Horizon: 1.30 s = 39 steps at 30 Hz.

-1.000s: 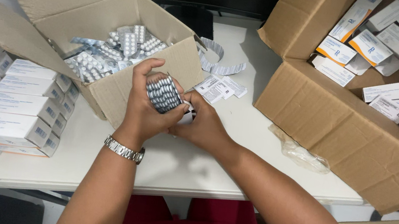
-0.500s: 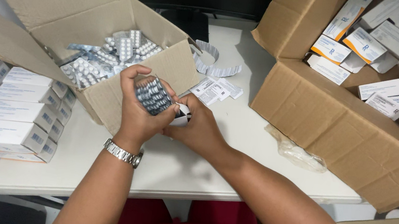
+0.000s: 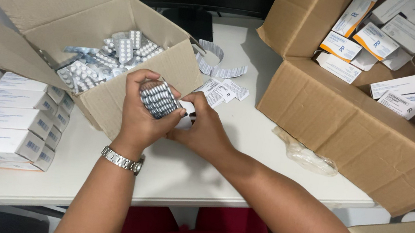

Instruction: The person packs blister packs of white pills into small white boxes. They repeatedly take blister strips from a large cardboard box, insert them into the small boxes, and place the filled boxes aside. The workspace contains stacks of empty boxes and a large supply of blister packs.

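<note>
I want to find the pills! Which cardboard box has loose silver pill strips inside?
The open box on the left, beside the left hand; the right box holds small white cartons.

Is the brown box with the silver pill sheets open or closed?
Open. The cardboard box has its flaps folded outward, and loose blister sheets show inside. The left hand holds a stack of sheets beside it.

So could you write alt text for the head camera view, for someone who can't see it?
A person's left hand holds a stack of silver pill strips while the right hand pinches a small white box beside it, over a white table. A cardboard box of loose strips sits on the left, another with white cartons on the right.
</note>
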{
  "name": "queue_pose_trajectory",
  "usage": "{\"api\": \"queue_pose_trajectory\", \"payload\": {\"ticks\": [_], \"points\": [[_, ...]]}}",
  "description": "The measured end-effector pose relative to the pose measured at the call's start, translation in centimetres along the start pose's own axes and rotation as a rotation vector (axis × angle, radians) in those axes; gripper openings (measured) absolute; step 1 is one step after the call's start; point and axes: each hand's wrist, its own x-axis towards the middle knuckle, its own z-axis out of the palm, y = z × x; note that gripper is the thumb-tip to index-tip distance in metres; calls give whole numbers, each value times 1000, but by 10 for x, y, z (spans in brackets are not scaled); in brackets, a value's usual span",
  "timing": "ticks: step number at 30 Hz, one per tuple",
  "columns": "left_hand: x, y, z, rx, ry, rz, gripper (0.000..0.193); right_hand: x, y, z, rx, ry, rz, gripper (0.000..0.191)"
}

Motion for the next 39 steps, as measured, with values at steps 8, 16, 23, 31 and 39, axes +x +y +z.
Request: {"api": "queue_pose_trajectory", "payload": {"ticks": [8, 16, 23, 31, 39], "points": [[-1, -9, 5, -12, -64, 9, 75, 0, 8, 2, -38, -50, -1, 65], [-2, -17, 10, -117, -55, -46, 78, 5, 20, -17, -129, -109, -199, 90], [0, -7, 8, -30, -111, -7, 94, 12, 18, -52, 174, 75, -196, 103], [-2, 1, 27, 73, -221, 80, 115, 6, 14, -32, 450, -150, -350, 79], [-2, 5, 24, -10, -317, -55, 139, 9, 13, -38, 521, -166, -255, 55]]}}
